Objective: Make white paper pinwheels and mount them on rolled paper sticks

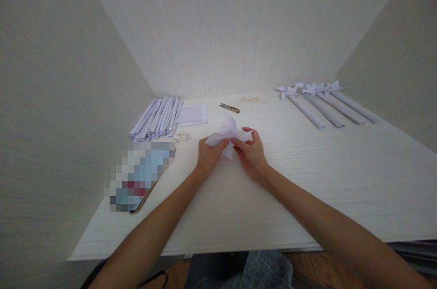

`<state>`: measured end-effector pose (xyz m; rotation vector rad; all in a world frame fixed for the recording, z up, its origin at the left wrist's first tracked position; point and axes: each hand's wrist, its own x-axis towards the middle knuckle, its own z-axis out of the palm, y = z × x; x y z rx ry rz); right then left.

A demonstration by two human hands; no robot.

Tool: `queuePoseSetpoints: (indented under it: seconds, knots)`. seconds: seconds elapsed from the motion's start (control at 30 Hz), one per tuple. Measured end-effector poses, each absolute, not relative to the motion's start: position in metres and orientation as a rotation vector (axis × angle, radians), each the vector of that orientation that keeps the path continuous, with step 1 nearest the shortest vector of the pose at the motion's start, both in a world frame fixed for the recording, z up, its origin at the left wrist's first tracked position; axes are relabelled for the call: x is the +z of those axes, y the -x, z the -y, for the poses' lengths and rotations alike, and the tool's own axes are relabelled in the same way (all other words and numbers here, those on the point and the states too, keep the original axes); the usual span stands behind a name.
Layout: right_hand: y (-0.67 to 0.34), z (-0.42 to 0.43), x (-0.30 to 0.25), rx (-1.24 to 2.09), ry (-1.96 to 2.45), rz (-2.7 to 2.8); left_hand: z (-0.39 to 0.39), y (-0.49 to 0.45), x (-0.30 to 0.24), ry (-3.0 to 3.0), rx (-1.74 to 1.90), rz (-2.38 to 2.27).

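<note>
Both hands meet over the middle of the white table (307,189), holding a folded white paper pinwheel head (229,132). My left hand (209,156) pinches its left flap with the fingers closed. My right hand (251,152) grips its right side, thumb on top. One pointed flap sticks up and away from me; another hangs down between the hands.
A bundle of rolled white paper sticks (157,118) lies at the back left, with a white paper stack (193,114) and small pins (180,136) beside it. A small cutter (229,107) lies at the back. Several finished pinwheels (321,102) lie at the back right. A blurred flat object (141,175) lies left.
</note>
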<state>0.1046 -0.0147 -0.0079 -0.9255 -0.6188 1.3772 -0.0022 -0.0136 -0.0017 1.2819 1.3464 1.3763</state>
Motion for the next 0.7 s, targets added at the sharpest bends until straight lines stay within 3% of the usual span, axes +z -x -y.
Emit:
queuePoseSetpoints:
  seconds: [0.7]
  knots:
    - [-0.139, -0.005, -0.003, 1.594, 0.942, 1.040, 0.007, 0.015, 0.002, -1.069, 1.041, -0.983]
